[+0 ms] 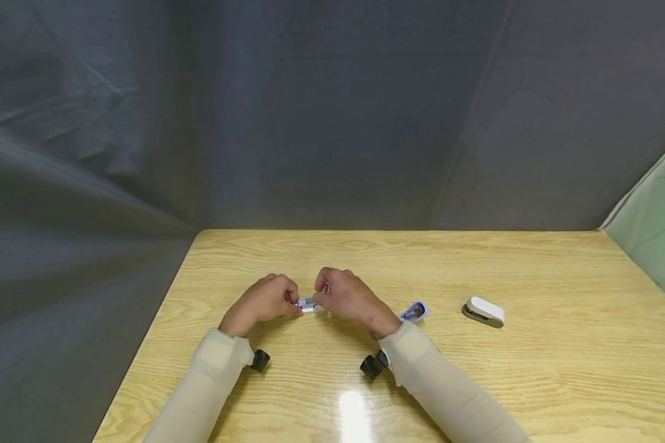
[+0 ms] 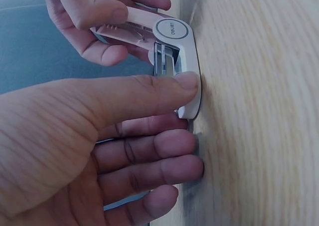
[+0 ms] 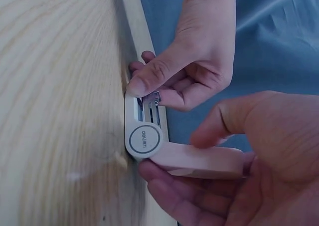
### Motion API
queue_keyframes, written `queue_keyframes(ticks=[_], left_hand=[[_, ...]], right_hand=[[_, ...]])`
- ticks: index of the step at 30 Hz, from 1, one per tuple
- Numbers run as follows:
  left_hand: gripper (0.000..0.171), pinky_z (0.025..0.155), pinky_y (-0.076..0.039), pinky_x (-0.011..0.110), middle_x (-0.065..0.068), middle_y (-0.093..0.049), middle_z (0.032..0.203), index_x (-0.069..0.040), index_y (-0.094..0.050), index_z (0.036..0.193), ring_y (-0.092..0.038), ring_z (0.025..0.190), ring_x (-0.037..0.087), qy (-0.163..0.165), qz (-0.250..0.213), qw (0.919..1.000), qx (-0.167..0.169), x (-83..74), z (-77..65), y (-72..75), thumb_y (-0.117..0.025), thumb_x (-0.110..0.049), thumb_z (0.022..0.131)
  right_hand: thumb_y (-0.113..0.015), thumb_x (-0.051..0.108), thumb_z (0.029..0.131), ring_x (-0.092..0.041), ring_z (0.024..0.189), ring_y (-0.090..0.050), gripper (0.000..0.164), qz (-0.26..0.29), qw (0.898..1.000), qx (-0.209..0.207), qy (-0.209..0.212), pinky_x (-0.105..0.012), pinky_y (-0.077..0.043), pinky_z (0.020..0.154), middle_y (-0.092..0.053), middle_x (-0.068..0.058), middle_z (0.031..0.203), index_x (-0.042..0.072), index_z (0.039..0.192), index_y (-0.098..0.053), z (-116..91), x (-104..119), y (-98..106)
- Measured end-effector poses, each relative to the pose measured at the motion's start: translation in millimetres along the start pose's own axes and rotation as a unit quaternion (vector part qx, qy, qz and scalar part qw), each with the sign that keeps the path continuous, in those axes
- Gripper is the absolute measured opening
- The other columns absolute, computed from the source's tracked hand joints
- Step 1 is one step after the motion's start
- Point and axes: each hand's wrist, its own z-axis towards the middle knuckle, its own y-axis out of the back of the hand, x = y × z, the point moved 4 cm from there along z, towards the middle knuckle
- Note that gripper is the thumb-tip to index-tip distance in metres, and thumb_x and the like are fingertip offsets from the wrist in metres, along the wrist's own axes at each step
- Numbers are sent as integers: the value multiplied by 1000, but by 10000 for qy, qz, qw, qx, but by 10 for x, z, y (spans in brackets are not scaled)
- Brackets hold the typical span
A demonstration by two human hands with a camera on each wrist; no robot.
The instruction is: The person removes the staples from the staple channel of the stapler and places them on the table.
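Both hands are on a small pale pink and white stapler (image 1: pixel 308 305), which is swung wide at its round hinge (image 2: pixel 172 29). My left hand (image 1: pixel 267 300) pinches the stapler's base near its front end, thumb on the white side. In the right wrist view, my right hand (image 3: pixel 269 151) holds the raised upper arm (image 3: pixel 199 158) of the stapler between thumb and fingers. The metal staple channel (image 3: pixel 152 111) lies exposed between base and arm. The base is low, close to the wooden tabletop; its underside is hidden.
A lavender-blue stapler (image 1: pixel 414 312) lies just beyond the right forearm, partly hidden by it. Farther right sits a white and grey stapler (image 1: pixel 483 311). Black camera mounts (image 1: pixel 260 360) hang under the wrists. A dark curtain (image 1: pixel 332 123) stands behind the table.
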Motion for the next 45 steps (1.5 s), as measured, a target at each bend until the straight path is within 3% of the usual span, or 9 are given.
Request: queue_keyframes(ticks=[12,16,19,23,29,37,45], left_hand=[[27,58,-37,29,-7,-56,65,-16,-64,69,-42,58,10,11,-47,10000,-22,-20,-15,14,-85,-13,86],[27,57,-36,29,-7,-55,64,-16,-64,69,-41,57,10,7,-100,9999,-39,-8,-18,13,-86,-13,86],[26,56,-36,28,-7,-55,64,-16,-65,70,-41,57,9,-1,-149,9999,-58,10,-23,7,-86,-14,86],[25,57,-37,28,-7,-55,63,-17,-65,71,-42,57,10,19,-171,9998,-65,32,-30,3,-86,-15,86],[24,62,-40,32,-8,-57,66,-17,-66,72,-46,61,12,33,-162,9999,-44,46,-15,-6,-86,-16,86],[23,62,-41,31,-7,-59,69,-17,-67,73,-47,64,13,89,-254,9996,-53,51,-13,-7,-86,-14,86],[22,57,-38,29,-5,-58,65,-15,-67,74,-44,57,10,92,-423,9991,-12,49,-13,-4,-85,-12,86]], right_hand=[[-61,17,100,-13,62,-56,10,-221,9997,-46,-60,-33,-47,62,-66,6,83,12,108,-66,-35,9,67],[-63,17,100,-12,72,-60,16,-265,9986,-447,-61,-36,-51,70,-69,2,95,9,114,-68,-73,80,159],[-65,12,98,-15,84,-64,17,-249,9956,-890,163,-37,-53,76,-70,-1,103,7,114,-70,-106,176,237],[-62,5,96,-15,84,-66,16,-111,9916,-1159,562,-34,-54,73,-71,-1,98,7,109,-71,-137,312,271],[-60,4,99,-8,69,-62,14,-73,9938,-960,561,-27,-51,63,-73,-5,95,5,107,-72,-131,365,178],[-62,5,99,-25,97,-66,19,-172,9979,-558,266,-35,-54,76,-75,-8,100,1,114,-75,-51,297,44],[-64,1,98,-20,91,-68,15,-179,9980,-435,424,-34,-55,77,-75,-11,102,-2,108,-76,-26,267,-42]])
